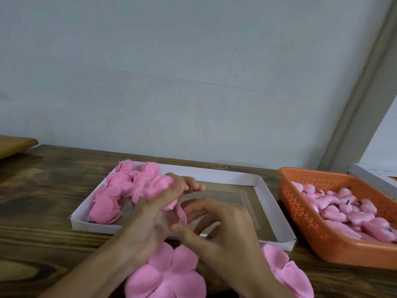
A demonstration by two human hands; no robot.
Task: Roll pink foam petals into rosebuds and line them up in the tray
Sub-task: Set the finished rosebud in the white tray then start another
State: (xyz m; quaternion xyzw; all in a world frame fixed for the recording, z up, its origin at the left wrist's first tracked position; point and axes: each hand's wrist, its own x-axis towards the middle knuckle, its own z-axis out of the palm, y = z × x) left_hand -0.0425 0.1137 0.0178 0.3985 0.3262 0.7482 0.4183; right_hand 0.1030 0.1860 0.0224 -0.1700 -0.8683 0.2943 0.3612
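Note:
My left hand (163, 203) grips a pink foam rosebud (159, 186) over the left half of the white cardboard tray (272, 216). One loose petal (182, 214) hangs down from the bud. My right hand (223, 229) is just right of it, fingers curled near that petal; the blur hides whether they pinch it. Several finished pink rosebuds (116, 190) lie in rows at the tray's left end. Flat pink petal flowers (169, 276) lie on the table in front of the tray, partly under my wrists.
An orange perforated basket (300, 211) with several small pink bud cores stands at the right. A white box (369, 177) sits behind it. The dark wooden table (43, 201) runs to a pale wall. A wooden board (15, 145) lies at far left.

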